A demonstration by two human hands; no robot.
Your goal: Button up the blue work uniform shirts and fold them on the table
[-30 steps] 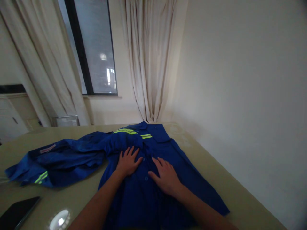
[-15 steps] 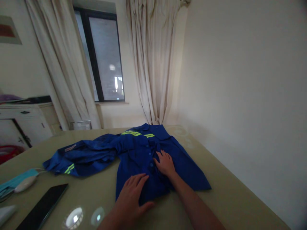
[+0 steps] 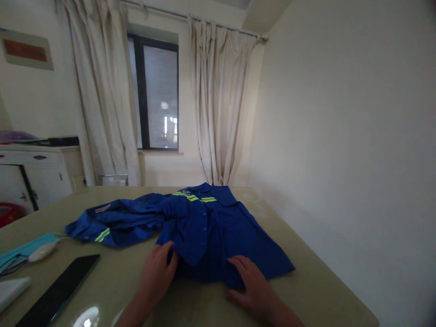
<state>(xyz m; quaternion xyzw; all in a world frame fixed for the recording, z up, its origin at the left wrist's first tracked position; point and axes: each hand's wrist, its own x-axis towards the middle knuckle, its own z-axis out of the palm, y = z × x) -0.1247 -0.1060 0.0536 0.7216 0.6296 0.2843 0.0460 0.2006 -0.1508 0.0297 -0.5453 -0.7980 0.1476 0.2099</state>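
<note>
A blue work jacket (image 3: 190, 236) with yellow-green reflective stripes lies spread on the table, its collar at the far end. One sleeve stretches out to the left; the front is unbuttoned and its near panel is folded up a little. My left hand (image 3: 157, 269) is at the jacket's lower left corner, fingers and thumb closed on the cloth there. Over the lower hem on the right, my right hand (image 3: 251, 284) touches the fabric, thumb spread away from the fingers.
On the table's (image 3: 313, 281) left side lie a black phone (image 3: 59, 290), a white object (image 3: 12, 290), a light blue face mask (image 3: 30, 250) and a white rounded item (image 3: 42, 252). A wall (image 3: 340, 136) runs along the right. Behind are curtains (image 3: 221, 104) and a white cabinet (image 3: 44, 170).
My left hand has moved left and up onto the jacket's corner. My right hand has come back toward me from the button line to the hem. The jacket front has opened, and the view has tilted up.
</note>
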